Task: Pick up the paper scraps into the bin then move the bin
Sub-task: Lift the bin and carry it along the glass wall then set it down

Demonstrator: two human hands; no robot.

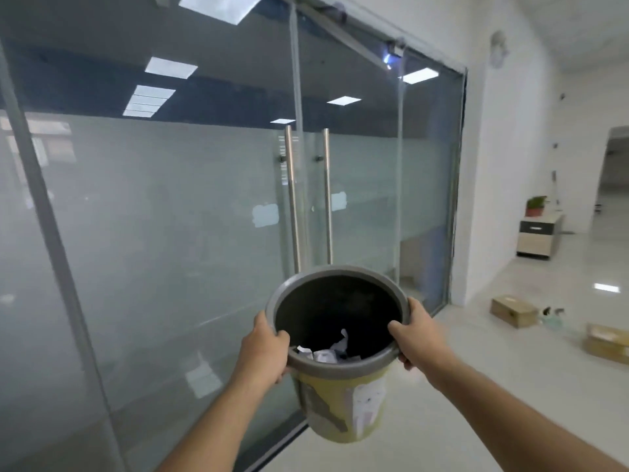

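Hands, left and right, clamp bin rim; open floor rightward.

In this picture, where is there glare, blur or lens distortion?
Head view: ceiling lights mirror brightly in the glass wall; its frames bow from the wide lens; far boxes look soft. The bin, held by left hand and right hand, is fairly sharp.

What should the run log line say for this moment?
phase: carrying | bin: lifted, paper scraps inside | left hand: gripping rim | right hand: gripping rim
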